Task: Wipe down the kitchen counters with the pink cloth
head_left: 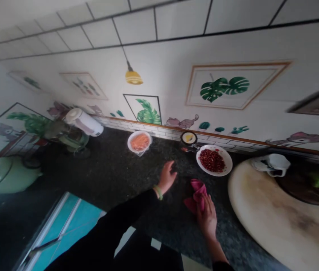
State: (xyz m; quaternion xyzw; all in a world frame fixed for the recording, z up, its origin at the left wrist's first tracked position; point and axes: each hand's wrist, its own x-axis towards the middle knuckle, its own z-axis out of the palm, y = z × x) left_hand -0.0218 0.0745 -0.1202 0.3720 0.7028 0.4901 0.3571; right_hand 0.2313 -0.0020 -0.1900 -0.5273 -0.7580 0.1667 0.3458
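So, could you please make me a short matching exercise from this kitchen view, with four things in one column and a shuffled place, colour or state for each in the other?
Column one:
1. Pink cloth
2. Left hand
3. Plate
4. Round board

Column two:
A. Pale, with brownish patches
B. White, holding small dark red beans or nuts
C. Partly under the right hand
D. Empty, with a green bracelet at its wrist

Right pairs: 1-C, 2-D, 3-B, 4-A.
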